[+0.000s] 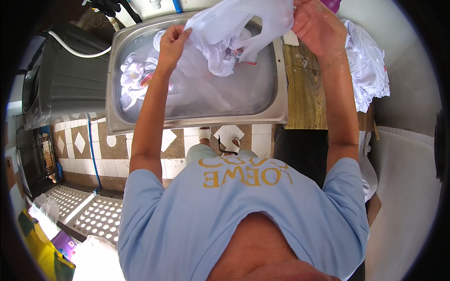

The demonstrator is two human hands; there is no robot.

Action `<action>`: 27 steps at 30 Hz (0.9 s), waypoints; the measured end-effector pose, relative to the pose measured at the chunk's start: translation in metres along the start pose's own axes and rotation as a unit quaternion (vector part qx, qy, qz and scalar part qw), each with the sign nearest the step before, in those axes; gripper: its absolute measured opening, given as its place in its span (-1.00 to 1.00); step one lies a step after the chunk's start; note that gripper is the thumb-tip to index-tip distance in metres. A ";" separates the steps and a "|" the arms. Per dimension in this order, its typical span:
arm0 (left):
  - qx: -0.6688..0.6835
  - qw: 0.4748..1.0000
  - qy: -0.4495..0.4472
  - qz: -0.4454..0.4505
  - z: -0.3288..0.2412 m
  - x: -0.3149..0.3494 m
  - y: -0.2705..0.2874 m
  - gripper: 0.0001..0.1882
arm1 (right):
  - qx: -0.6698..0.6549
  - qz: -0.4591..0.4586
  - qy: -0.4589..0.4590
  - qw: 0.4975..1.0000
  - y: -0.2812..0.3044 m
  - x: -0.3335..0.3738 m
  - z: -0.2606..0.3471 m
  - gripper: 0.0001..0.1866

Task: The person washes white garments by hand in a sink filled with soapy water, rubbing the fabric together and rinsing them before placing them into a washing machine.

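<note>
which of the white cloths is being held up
The white cloth raised between the left hand and right hand; the bunch in the sink, at left, and the heap at far right aren't held.

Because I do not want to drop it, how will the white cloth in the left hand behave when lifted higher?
The cloth is likely floppy: it bunches in loose folds beside the left hand. Hanging over the cloudy water in the sink, it may be soaked, so perhaps heavy for its size and slippery.
</note>
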State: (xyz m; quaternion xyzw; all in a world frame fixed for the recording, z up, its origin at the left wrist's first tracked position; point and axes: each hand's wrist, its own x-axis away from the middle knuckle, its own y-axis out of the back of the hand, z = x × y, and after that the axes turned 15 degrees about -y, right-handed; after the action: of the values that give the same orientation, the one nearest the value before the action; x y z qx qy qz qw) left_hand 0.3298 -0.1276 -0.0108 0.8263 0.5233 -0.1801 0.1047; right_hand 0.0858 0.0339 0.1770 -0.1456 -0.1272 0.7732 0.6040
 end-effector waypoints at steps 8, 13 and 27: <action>0.123 0.991 0.002 -0.053 -0.053 -0.022 -0.014 -0.84 | -0.090 -0.145 -0.103 0.980 0.070 0.024 -0.066 -0.58; -0.068 0.989 -0.129 -0.026 -0.018 0.011 -0.035 -0.58 | -0.304 0.090 -0.005 0.948 0.061 0.024 -0.037 -0.53; -0.088 0.985 0.099 -0.109 -0.011 0.046 -0.034 -0.69 | -0.143 -0.122 0.019 0.982 0.007 0.020 0.026 -0.47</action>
State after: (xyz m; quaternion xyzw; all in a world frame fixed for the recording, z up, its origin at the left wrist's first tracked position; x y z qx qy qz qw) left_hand 0.3187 -0.0707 -0.0189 0.7659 0.6314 -0.0611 0.1050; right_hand 0.0651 0.0510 0.1968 -0.2282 -0.2423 0.6643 0.6692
